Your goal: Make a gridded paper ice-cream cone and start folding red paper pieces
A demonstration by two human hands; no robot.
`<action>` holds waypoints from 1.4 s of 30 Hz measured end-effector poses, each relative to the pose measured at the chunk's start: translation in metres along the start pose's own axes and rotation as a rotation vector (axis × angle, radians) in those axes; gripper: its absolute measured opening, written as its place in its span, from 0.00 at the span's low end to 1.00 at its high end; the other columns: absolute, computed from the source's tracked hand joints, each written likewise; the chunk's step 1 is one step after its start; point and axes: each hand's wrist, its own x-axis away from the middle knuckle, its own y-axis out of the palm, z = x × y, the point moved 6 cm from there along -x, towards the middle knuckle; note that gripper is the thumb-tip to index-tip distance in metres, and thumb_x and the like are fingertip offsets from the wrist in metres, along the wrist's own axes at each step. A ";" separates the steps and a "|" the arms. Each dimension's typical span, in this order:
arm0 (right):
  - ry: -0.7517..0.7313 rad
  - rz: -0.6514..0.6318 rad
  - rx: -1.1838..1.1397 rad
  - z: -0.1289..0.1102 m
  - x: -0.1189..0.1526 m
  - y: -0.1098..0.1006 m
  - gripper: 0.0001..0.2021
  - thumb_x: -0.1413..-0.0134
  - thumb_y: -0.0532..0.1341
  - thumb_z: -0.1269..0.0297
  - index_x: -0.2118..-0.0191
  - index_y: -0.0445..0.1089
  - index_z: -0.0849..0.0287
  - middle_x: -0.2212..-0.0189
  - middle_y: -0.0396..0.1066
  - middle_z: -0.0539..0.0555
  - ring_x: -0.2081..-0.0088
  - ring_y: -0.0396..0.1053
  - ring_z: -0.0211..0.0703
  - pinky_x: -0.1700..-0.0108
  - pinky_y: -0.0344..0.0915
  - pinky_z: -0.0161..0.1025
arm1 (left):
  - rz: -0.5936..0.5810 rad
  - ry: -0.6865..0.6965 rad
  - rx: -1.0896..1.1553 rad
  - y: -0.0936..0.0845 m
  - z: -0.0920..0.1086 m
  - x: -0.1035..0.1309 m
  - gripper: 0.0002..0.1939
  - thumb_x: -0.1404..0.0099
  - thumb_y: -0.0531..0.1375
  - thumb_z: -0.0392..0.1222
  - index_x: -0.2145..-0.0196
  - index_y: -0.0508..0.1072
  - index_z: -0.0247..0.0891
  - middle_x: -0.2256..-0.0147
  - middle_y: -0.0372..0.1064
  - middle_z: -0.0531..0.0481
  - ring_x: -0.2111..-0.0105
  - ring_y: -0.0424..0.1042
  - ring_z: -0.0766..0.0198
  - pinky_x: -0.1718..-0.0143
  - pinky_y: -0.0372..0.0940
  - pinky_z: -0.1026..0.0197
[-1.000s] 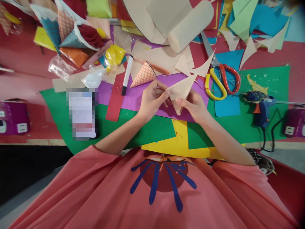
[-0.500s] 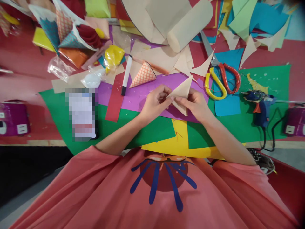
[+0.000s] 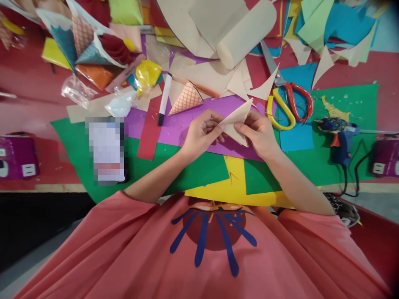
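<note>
A cream triangular piece of felt-like sheet (image 3: 237, 120), folded or rolled toward a cone, is held up over the purple sheet (image 3: 174, 128). My left hand (image 3: 202, 131) pinches its left edge between thumb and fingers. On its right side, my right hand (image 3: 257, 132) grips it, thumb on the front face and fingers behind. Just behind my left hand lies an orange-checked cone (image 3: 188, 99). Scissors (image 3: 288, 106) with yellow and red handles rest to the right of my right hand. Part of the cream piece is hidden by my fingers.
A glue gun (image 3: 342, 143) with a cord lies at right on the green sheet (image 3: 327, 166). At left are a phone (image 3: 107, 151) with a blurred screen and a marker (image 3: 165, 97). Cream offcuts (image 3: 264, 88), a cream roll (image 3: 247, 35) and clay packets (image 3: 149, 74) crowd the back.
My right thumb has moved up and right along the cream piece. Its lower edge has swung slightly, and my left fingers have opened out a little behind it.
</note>
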 end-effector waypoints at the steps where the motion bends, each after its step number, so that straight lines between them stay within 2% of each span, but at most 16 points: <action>1: -0.002 -0.003 -0.009 0.000 0.000 0.000 0.15 0.54 0.70 0.52 0.66 0.70 0.55 0.72 0.71 0.46 0.70 0.69 0.38 0.68 0.68 0.37 | -0.002 0.005 0.003 0.000 0.000 0.000 0.13 0.41 0.66 0.46 0.68 0.66 0.38 0.80 0.71 0.59 0.83 0.71 0.73 0.83 0.64 0.73; 7: -0.015 0.002 -0.066 -0.002 0.000 0.000 0.14 0.55 0.71 0.54 0.67 0.71 0.56 0.73 0.72 0.45 0.69 0.70 0.36 0.67 0.67 0.35 | -0.010 0.016 0.010 0.000 -0.001 0.000 0.12 0.41 0.66 0.46 0.66 0.67 0.39 0.81 0.71 0.60 0.83 0.72 0.72 0.84 0.64 0.73; 16: 0.019 -0.012 -0.153 -0.001 -0.001 0.001 0.17 0.59 0.73 0.52 0.68 0.69 0.56 0.73 0.72 0.45 0.71 0.70 0.34 0.69 0.68 0.33 | -0.027 0.065 0.059 -0.001 0.003 0.001 0.17 0.41 0.66 0.53 0.66 0.66 0.39 0.79 0.71 0.60 0.83 0.71 0.73 0.82 0.65 0.73; 19: 0.014 -0.017 -0.152 -0.004 0.000 0.002 0.18 0.60 0.73 0.52 0.69 0.68 0.57 0.74 0.70 0.44 0.72 0.69 0.33 0.71 0.67 0.32 | -0.042 0.158 0.020 0.000 0.007 0.002 0.15 0.38 0.64 0.51 0.63 0.64 0.41 0.78 0.70 0.61 0.82 0.71 0.74 0.81 0.65 0.72; 22: -0.012 -0.004 -0.109 -0.009 0.001 0.002 0.18 0.60 0.73 0.53 0.70 0.67 0.57 0.75 0.69 0.44 0.73 0.68 0.32 0.71 0.67 0.32 | -0.023 0.340 -0.083 -0.001 0.015 0.005 0.09 0.34 0.61 0.46 0.61 0.64 0.42 0.75 0.69 0.61 0.79 0.72 0.76 0.77 0.65 0.73; 24: -0.023 0.001 -0.067 -0.011 0.002 0.004 0.18 0.60 0.73 0.51 0.70 0.68 0.57 0.75 0.69 0.45 0.73 0.68 0.33 0.71 0.67 0.33 | -0.024 0.414 -0.173 0.001 0.019 0.008 0.06 0.32 0.59 0.44 0.62 0.66 0.42 0.72 0.68 0.58 0.76 0.72 0.76 0.74 0.66 0.72; 26: -0.021 -0.002 -0.020 -0.012 0.004 0.006 0.19 0.60 0.72 0.49 0.68 0.68 0.56 0.73 0.70 0.45 0.71 0.70 0.35 0.69 0.69 0.35 | -0.051 0.382 -0.243 0.003 0.019 0.008 0.08 0.31 0.57 0.47 0.64 0.67 0.40 0.70 0.69 0.55 0.73 0.71 0.74 0.71 0.66 0.71; 29: -0.020 -0.019 0.031 -0.013 0.005 0.009 0.21 0.59 0.71 0.46 0.65 0.69 0.55 0.69 0.73 0.48 0.66 0.72 0.41 0.65 0.72 0.40 | -0.084 0.262 -0.285 0.006 0.014 0.008 0.13 0.35 0.60 0.52 0.65 0.67 0.39 0.68 0.69 0.52 0.69 0.69 0.71 0.68 0.66 0.68; 32: -0.035 -0.024 0.069 -0.013 0.005 0.012 0.23 0.59 0.69 0.42 0.65 0.69 0.55 0.69 0.73 0.49 0.64 0.72 0.44 0.62 0.72 0.44 | -0.070 0.206 -0.308 0.007 0.012 0.006 0.17 0.39 0.62 0.55 0.67 0.66 0.38 0.70 0.66 0.53 0.70 0.66 0.71 0.68 0.64 0.67; 34: -0.042 -0.009 0.102 -0.013 0.005 0.012 0.24 0.60 0.69 0.40 0.66 0.68 0.55 0.70 0.71 0.49 0.66 0.71 0.43 0.64 0.71 0.43 | -0.068 0.182 -0.312 0.007 0.012 0.005 0.19 0.39 0.62 0.57 0.68 0.66 0.39 0.71 0.65 0.54 0.72 0.65 0.71 0.69 0.63 0.67; 38: -0.072 0.066 0.214 -0.014 0.008 0.007 0.25 0.59 0.67 0.38 0.73 0.62 0.55 0.77 0.61 0.46 0.74 0.61 0.37 0.73 0.62 0.37 | -0.099 0.133 -0.290 0.008 0.010 0.002 0.20 0.40 0.62 0.58 0.69 0.65 0.38 0.72 0.65 0.55 0.73 0.65 0.71 0.70 0.62 0.67; 42: -0.116 0.112 0.306 -0.015 0.011 0.004 0.25 0.54 0.65 0.39 0.76 0.57 0.55 0.80 0.52 0.45 0.77 0.53 0.33 0.76 0.53 0.35 | -0.095 0.107 -0.268 0.008 0.008 0.002 0.16 0.40 0.64 0.52 0.70 0.65 0.38 0.72 0.66 0.55 0.72 0.67 0.72 0.69 0.64 0.67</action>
